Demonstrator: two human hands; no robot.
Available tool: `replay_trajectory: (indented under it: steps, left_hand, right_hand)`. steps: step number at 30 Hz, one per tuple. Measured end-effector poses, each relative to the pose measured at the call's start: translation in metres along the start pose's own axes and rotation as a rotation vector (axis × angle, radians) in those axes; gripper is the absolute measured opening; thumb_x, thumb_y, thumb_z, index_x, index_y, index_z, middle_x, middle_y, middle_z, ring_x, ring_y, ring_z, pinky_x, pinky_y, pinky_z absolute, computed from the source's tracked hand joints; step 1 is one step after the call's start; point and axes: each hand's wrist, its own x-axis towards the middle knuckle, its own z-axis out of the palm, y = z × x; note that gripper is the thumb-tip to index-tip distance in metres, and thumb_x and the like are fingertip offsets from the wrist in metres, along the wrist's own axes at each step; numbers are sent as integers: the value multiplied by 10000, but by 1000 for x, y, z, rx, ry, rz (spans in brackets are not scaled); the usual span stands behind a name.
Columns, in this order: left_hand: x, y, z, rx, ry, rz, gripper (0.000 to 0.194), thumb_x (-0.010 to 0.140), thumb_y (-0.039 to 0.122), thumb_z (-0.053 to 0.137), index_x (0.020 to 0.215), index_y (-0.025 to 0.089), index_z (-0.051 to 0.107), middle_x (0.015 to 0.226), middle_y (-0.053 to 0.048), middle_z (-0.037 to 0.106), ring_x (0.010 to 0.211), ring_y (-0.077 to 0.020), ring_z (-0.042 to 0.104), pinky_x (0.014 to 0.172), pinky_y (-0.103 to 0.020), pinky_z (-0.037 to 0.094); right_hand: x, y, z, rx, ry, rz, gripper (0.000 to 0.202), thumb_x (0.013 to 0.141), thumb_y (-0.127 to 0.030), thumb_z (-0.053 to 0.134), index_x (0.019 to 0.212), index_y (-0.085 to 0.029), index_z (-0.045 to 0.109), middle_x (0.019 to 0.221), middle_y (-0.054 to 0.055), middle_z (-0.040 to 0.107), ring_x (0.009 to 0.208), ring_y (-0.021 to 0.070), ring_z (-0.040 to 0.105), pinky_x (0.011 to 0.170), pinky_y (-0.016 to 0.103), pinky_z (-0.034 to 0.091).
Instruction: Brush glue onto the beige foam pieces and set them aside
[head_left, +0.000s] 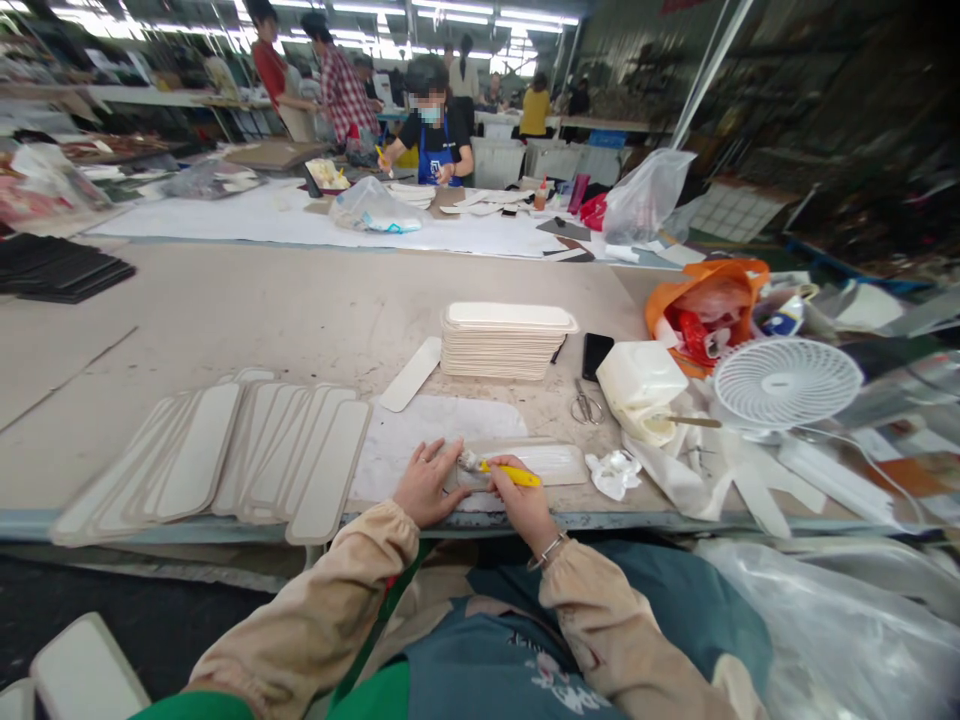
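My right hand is closed around a yellow-handled brush. Its whitish bristles point left and touch a long rounded panel that has a wet-looking sheen. On the panel's left end lies my left hand, fingers stretched out and flat, close to the bristles. Under the panel is a white sheet. Behind it stands a neat stack of cream rounded panels, with a single loose panel leaning toward its left side. Overlapping panels spread out left of my hands.
To the right are scissors, a black phone, a cut white jug, crumpled tissue, a white fan and an orange bag. Black sheets lie far left. A co-worker works across the table.
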Motion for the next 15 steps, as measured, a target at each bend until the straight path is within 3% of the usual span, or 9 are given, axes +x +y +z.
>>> replay_trajectory:
  steps: [3,15]
  left_hand:
    - [0,0,0,2,5,3,800,834,507,538,1477,191,182,1390,-113,483,1341,-342,317,1106,-553,197]
    - [0,1,-4,-7,1,2,768,833,504,541,1464,196,228,1359,-103,515,1351,-337,303,1110,-550,191]
  right_hand:
    - [2,3,-9,-21,61,3,236,796,-403,552,884,-195,619,603,-27,586,583,149,535,611,267,431]
    - [-24,0,-92,-257,393,-15,290,792,-435,561,933,-190,622,650,10,611,610,185,576,611,311,460]
